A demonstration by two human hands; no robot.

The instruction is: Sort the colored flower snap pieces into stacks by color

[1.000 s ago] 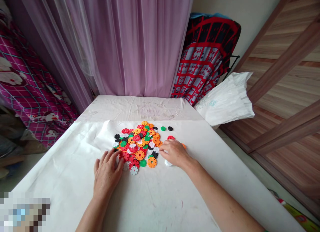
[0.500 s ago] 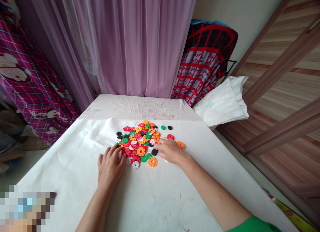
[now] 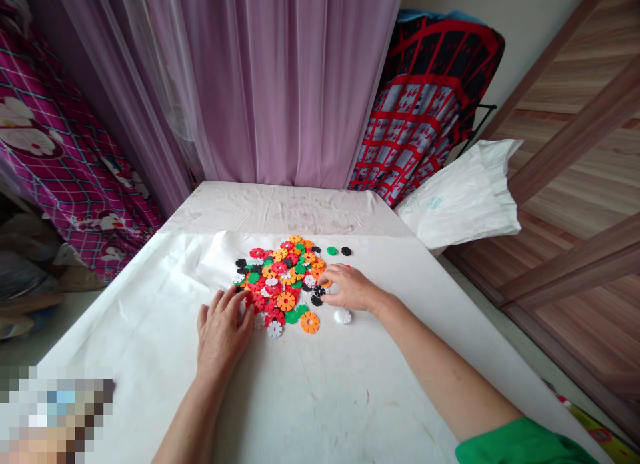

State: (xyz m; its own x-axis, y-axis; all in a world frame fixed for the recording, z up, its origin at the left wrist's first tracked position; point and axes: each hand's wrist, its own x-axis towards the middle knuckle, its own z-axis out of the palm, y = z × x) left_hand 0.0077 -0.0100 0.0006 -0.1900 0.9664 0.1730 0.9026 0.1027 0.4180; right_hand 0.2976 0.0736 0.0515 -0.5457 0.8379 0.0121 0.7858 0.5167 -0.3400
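At the left, my forearm is slanting up and slightly rightward from the lower edge, hanging over the white-covered worktop (image 3: 310,391). My left hand (image 3: 225,325) is lying palm down and open, its fingers spreading and bending softly forward, the index finger and thumb meeting the left edge of the pile of discs (image 3: 280,271). That pile of notched red, orange, green, white and black pieces is sitting in the middle of the worktop, between my hands. At its near side a white disc (image 3: 275,329) and, further right, an orange disc (image 3: 310,323) are lying flat. Black discs (image 3: 318,295) are lying at the pile's right side, by my right fingertips. Beyond that hand, a green disc (image 3: 332,251) and a lone black one are resting apart. My right hand (image 3: 347,287) is pointing leftward, back up, fingers curling above the thumb; I cannot tell whether they are gripping anything. Just below it another white disc is lying. My right forearm is angling down to the lower right, where a green sleeve (image 3: 523,444) is covering it.
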